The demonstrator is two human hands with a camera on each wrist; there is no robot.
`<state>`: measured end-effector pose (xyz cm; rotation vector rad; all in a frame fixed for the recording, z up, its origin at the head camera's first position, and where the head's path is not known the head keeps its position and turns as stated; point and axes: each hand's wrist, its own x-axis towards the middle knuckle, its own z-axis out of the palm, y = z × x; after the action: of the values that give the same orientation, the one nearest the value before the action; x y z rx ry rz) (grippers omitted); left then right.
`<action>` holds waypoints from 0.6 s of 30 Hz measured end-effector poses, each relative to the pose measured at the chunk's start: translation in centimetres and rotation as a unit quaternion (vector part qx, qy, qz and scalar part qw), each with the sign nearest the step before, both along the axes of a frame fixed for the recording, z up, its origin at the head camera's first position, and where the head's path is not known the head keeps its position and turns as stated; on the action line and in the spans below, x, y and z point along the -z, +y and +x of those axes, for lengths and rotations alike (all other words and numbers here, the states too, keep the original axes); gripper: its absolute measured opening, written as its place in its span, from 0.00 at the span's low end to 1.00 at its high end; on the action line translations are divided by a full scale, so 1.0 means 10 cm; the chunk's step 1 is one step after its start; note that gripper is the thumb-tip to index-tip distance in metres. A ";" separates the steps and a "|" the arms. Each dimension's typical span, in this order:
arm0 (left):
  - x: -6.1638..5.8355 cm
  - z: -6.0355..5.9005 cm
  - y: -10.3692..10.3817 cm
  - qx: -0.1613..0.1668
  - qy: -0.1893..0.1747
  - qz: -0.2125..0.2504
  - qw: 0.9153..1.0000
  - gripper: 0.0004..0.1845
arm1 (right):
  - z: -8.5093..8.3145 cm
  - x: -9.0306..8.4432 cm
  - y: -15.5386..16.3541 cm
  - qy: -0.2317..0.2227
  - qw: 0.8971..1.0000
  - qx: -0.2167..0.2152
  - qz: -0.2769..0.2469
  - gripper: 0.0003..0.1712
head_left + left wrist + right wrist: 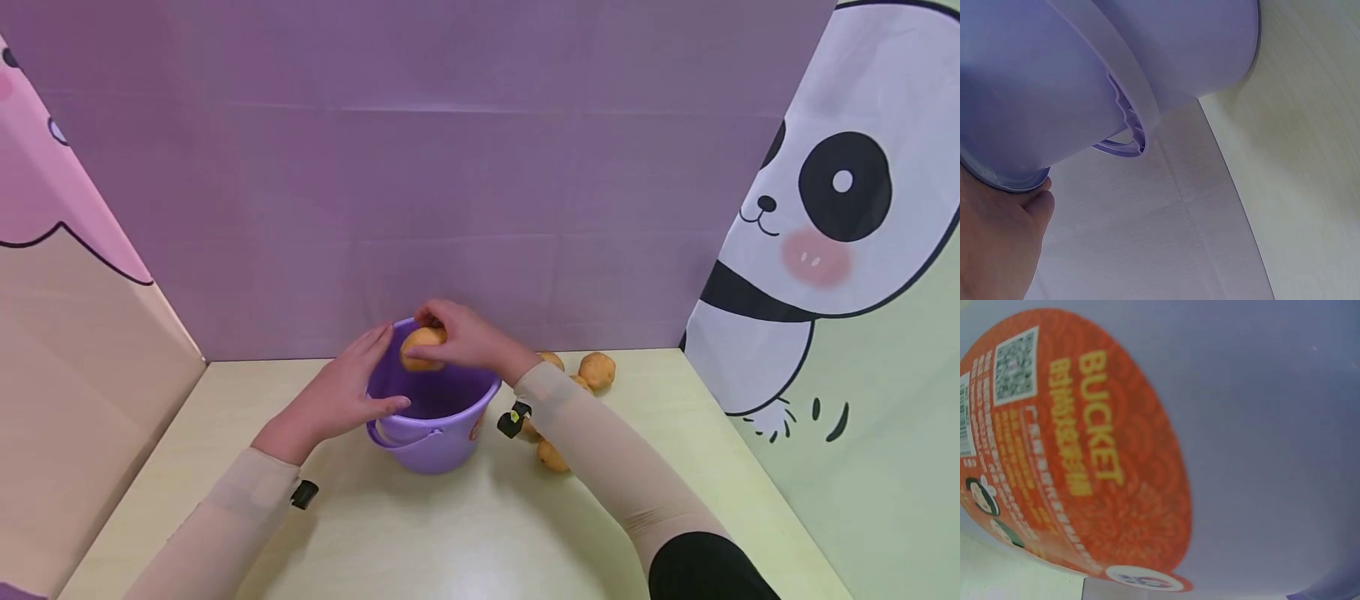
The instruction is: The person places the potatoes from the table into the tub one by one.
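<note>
A purple bucket (431,433) stands on the pale table (450,533) near the purple back wall. My right hand (457,337) holds a yellow-brown potato (422,347) over the bucket's open mouth, fingers curled round it. My left hand (352,387) rests against the bucket's left rim with straight fingers and the thumb on its front. In the left wrist view the bucket (1085,69) fills the top with its handle (1129,119) hanging down, and my thumb (1038,203) touches its rim. The right wrist view shows only the bucket's orange label (1079,462).
Several more potatoes lie on the table right of the bucket: one (597,370) near the wall, one (552,456) closer to me, others partly hidden by my right forearm. Cartoon panels wall in the table on the left and right.
</note>
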<state>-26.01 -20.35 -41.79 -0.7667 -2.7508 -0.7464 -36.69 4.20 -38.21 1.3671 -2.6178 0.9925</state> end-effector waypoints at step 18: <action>0.00 0.02 -0.01 -0.005 0.000 -0.004 1.000 0.61 | 0.04 -0.11 0.23 0.036 0.996 -0.015 -0.083 0.15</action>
<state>-25.81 -20.41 -41.76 -0.7548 -2.7576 -0.7348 -36.29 6.52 -37.14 1.3796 -2.4102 1.1139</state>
